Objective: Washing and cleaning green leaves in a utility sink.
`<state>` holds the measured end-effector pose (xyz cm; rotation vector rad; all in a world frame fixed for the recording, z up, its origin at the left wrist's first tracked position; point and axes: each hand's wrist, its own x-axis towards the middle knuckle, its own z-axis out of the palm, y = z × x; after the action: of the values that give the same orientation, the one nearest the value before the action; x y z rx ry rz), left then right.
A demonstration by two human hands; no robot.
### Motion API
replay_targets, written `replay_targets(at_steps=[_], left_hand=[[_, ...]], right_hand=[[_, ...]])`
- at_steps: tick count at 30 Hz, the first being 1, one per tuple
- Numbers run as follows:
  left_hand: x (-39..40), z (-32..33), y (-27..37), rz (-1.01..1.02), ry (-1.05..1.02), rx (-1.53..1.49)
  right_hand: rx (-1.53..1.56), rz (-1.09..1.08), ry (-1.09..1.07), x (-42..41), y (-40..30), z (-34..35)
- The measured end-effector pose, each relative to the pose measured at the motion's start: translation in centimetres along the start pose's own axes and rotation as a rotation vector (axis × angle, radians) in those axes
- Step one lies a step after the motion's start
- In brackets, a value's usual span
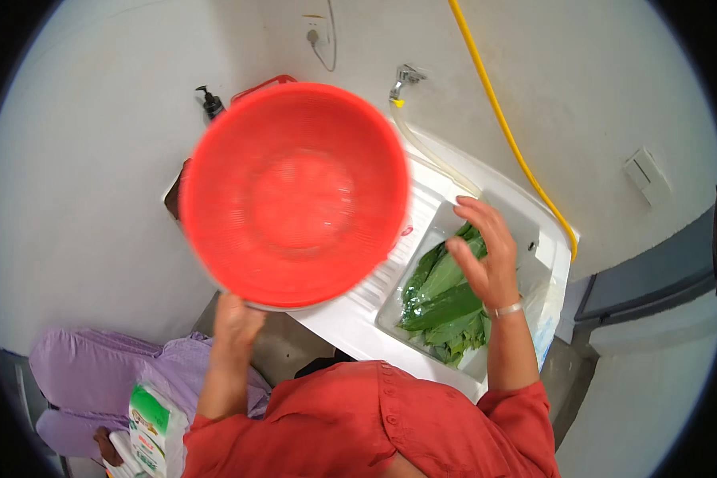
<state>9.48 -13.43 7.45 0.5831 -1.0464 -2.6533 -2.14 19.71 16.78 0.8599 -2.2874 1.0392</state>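
Observation:
My left hand (239, 322) grips the near rim of a round red plastic colander (302, 197), which is lifted in front of me, a bit blurred, with nothing visible inside it. A pale edge shows just under its rim by my fingers. On the right, my right hand (484, 257) hovers above the sink basin (388, 319), fingers apart and holding nothing. Large green leaves (448, 305) lie in the basin, glossy and wet-looking, partly covered from view by that hand.
A white ribbed washboard (382, 281) adjoins the basin. From the wall faucet (405, 80) a clear hose (421, 143) runs to the basin. A yellow hose (502, 113) hangs at right. Behind the colander stands a black pump bottle (211, 103). Purple-covered seating (95, 370) is at lower left.

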Motion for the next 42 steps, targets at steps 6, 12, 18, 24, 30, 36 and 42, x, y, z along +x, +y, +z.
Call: replay_targets(at_steps=[6,12,18,24,30,36,42], left_hand=[[-0.9,-4.1,6.6,0.141,0.257,0.012],[-3.7,-6.8,9.5,0.314,0.477,-0.025],[-5.9,-7.2,9.9,0.243,0.504,-0.093],[-4.3,-8.0,8.7,0.124,0.349,-0.084],[0.6,-5.7,6.0,-0.029,0.198,-0.007],[5.6,-2.3,1.4,-0.326,0.054,0.083],[7.4,2.3,-3.3,-0.389,0.091,0.183]], right_hand=[[-0.036,0.283,-0.278,-3.0,8.7,12.6],[-0.163,0.444,-0.422,-1.0,13.1,21.5],[-0.03,0.318,-0.266,10.2,12.1,27.1],[-0.514,0.215,-0.377,7.3,12.4,36.5],[-0.525,0.231,-0.344,1.3,14.0,26.7],[-0.275,0.695,-0.193,-1.8,18.0,18.6],[-0.068,0.58,-0.037,-6.7,18.7,15.0]])
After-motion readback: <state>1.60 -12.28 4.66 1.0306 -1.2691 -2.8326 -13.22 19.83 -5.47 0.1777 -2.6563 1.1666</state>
